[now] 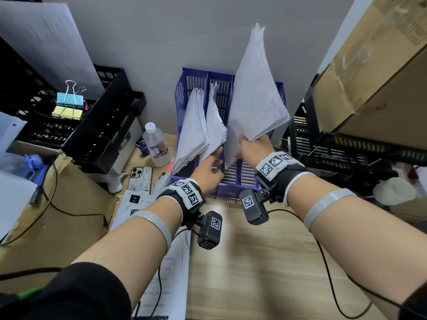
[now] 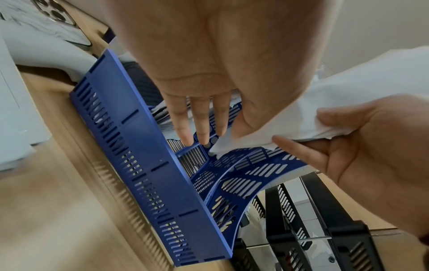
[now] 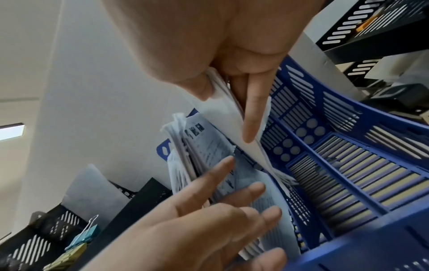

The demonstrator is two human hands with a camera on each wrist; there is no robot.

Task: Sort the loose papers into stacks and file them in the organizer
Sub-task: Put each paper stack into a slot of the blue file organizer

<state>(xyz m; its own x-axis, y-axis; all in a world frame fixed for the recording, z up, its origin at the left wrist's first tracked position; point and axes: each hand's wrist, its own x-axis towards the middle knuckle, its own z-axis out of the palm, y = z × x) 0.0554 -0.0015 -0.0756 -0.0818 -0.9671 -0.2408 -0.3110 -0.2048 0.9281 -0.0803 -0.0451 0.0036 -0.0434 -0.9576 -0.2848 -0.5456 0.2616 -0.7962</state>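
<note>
Behind hands, organizer slots partly hidden.

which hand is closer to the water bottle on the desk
Left. The left hand reaches into the blue organizer just right of the water bottle; the right hand grips a paper stack farther right.
</note>
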